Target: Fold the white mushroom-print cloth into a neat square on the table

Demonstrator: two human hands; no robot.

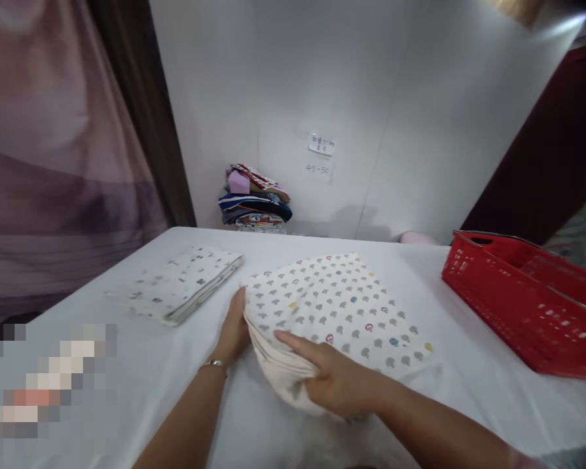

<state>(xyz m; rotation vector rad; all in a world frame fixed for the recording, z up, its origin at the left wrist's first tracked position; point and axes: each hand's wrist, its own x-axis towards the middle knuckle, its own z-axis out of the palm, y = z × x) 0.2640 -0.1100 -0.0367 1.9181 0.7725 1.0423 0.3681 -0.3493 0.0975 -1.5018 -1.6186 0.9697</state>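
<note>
A cream cloth (pixel 322 306) with grey, red, blue and yellow mushroom-like prints lies spread over the middle of the white table. My left hand (pixel 235 329), with a bracelet at the wrist, is closed on the cloth's left corner. Along the near edge, my right hand (pixel 334 374) grips a lifted, bunched part of the same cloth, its index finger pointing left across the print. The plain underside shows in the fold between my hands. Left of it lies a folded white cloth (pixel 185 280) with small dark prints, apart from my hands.
A red plastic basket (pixel 508 306) stands at the table's right side. Behind the far edge of the white table (pixel 141 365) is a stack of folded fabrics (pixel 256 202) against the wall. A pink curtain hangs at the left.
</note>
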